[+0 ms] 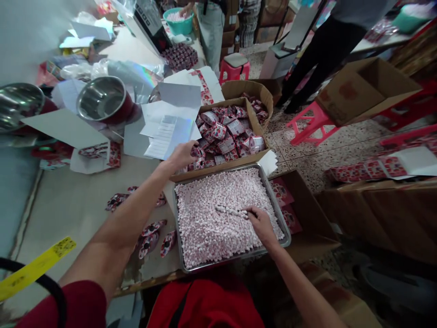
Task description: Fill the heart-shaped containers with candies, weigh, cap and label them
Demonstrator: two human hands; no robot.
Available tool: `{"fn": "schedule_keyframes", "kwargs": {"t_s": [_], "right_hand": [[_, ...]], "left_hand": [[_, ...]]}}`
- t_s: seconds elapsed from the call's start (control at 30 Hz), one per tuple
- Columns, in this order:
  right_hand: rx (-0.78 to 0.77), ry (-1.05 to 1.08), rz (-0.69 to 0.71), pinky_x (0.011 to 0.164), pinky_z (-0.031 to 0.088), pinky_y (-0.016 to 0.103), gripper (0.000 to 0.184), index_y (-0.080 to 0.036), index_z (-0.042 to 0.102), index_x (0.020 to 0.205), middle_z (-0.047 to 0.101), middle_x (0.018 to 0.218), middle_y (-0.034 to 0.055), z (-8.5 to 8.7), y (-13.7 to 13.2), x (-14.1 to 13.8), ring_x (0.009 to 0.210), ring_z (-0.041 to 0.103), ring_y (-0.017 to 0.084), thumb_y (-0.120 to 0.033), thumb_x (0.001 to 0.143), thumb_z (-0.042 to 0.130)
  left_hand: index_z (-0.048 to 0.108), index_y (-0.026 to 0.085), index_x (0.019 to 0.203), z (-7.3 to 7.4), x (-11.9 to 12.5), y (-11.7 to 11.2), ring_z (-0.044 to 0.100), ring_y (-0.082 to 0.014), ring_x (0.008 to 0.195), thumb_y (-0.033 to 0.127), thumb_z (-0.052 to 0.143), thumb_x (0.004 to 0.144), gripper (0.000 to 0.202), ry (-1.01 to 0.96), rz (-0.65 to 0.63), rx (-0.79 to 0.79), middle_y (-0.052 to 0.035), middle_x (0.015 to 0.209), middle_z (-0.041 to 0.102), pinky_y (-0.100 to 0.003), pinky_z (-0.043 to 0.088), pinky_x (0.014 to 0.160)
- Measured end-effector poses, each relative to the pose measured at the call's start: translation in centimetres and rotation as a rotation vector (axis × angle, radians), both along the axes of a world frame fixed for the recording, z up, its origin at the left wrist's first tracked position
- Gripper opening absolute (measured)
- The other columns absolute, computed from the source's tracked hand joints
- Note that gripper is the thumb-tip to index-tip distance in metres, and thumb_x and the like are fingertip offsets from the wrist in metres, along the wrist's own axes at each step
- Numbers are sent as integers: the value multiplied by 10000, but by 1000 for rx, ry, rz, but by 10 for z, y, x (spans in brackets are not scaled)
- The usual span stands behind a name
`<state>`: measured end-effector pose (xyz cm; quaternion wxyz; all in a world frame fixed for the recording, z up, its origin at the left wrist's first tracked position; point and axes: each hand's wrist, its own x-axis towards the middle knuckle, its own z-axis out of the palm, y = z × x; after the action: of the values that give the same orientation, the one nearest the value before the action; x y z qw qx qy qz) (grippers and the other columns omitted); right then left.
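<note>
My left hand (184, 155) is at the near left corner of an open cardboard box (235, 159), its fingers closed on a small printed packet (198, 155). Many similar red and white packets (227, 143) fill that box. In front of me, a metal tray (288, 237) holds a wide bed of small pinkish-white pellets (218, 237). My right hand (261, 225) pinches one end of a narrow strip (232, 211), low over the pellets. A row of pellets lies along the strip. Several loose packets (148, 243) with dark openings lie on the table below my left forearm.
Steel bowls (101, 98) and white papers (170, 118) are on the table at left. An open carton (314, 218) adjoins the tray's right side. Beyond stand red stools (312, 123), another box (368, 91) and two people, one in dark trousers (317, 54).
</note>
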<state>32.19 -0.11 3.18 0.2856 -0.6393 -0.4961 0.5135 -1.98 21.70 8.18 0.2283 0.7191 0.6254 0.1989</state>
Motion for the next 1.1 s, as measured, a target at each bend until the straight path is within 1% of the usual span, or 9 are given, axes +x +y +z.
{"fn": "schedule_keyframes", "kwargs": {"t_s": [0.13, 0.33, 0.53, 0.67, 0.8, 0.87, 0.93, 1.03, 1.1], "right_hand": [[27, 19, 37, 805, 514, 335, 239, -207, 753, 882, 757, 855, 50, 44, 25, 0, 833, 676, 228, -375, 827, 590], [97, -71, 168, 781, 478, 306, 248, -188, 765, 896, 769, 864, 46, 82, 59, -13, 821, 673, 209, -284, 849, 541], [224, -543, 437, 832, 444, 331, 301, -188, 794, 933, 796, 946, 83, 85, 70, -36, 909, 694, 241, -139, 886, 501], [227, -900, 625, 825, 372, 367, 315, -179, 809, 1001, 790, 991, 133, 111, 59, -69, 958, 666, 278, -94, 901, 522], [299, -998, 672, 804, 311, 382, 312, -158, 791, 1012, 772, 975, 151, 131, 44, -77, 938, 623, 278, -77, 909, 508], [326, -1009, 608, 785, 297, 383, 317, -164, 796, 1015, 767, 957, 148, 122, 40, -56, 897, 605, 266, -97, 926, 499], [312, -1029, 478, 779, 296, 383, 334, -172, 807, 1017, 764, 945, 147, 96, 38, -22, 868, 592, 260, -125, 941, 485], [188, -946, 219, 826, 337, 385, 330, -160, 809, 970, 765, 928, 147, 30, 38, 18, 884, 588, 267, -163, 929, 482], [66, -706, 94, 866, 385, 381, 295, -156, 796, 900, 770, 914, 132, -21, 38, 19, 896, 600, 260, -176, 878, 503]], "left_hand": [[707, 153, 1211, 8, 7, -81, 698, -180, 948, 298, 833, 828, 429, -234, -43, 58, -44, 1091, 773, -265, 555, 894], [717, 184, 1156, -30, 31, -171, 730, -219, 1035, 278, 804, 819, 361, -497, 55, -13, -66, 1130, 777, -314, 558, 949], [729, 203, 1136, -54, 45, -205, 734, -230, 1054, 174, 774, 800, 340, -486, 48, -121, -64, 1121, 787, -346, 558, 980], [726, 206, 1132, -67, 53, -217, 734, -240, 1063, 110, 740, 767, 377, -454, 28, -191, -61, 1124, 788, -357, 564, 974], [715, 195, 1116, -77, 55, -224, 736, -227, 1014, 119, 723, 758, 366, -468, 41, -222, -46, 1082, 783, -328, 564, 933], [708, 194, 1119, -78, 53, -225, 732, -219, 990, 134, 719, 764, 361, -487, 50, -241, -37, 1061, 778, -318, 561, 911], [701, 192, 1110, -77, 47, -226, 722, -215, 976, 157, 729, 766, 347, -498, 81, -243, -33, 1047, 769, -311, 556, 897], [684, 195, 1090, -72, 33, -230, 706, -209, 974, 226, 760, 783, 318, -516, 158, -217, -35, 1049, 754, -303, 549, 891], [667, 198, 1094, -70, 24, -233, 700, -203, 968, 265, 773, 793, 326, -538, 206, -219, -34, 1051, 746, -295, 547, 885]]}}
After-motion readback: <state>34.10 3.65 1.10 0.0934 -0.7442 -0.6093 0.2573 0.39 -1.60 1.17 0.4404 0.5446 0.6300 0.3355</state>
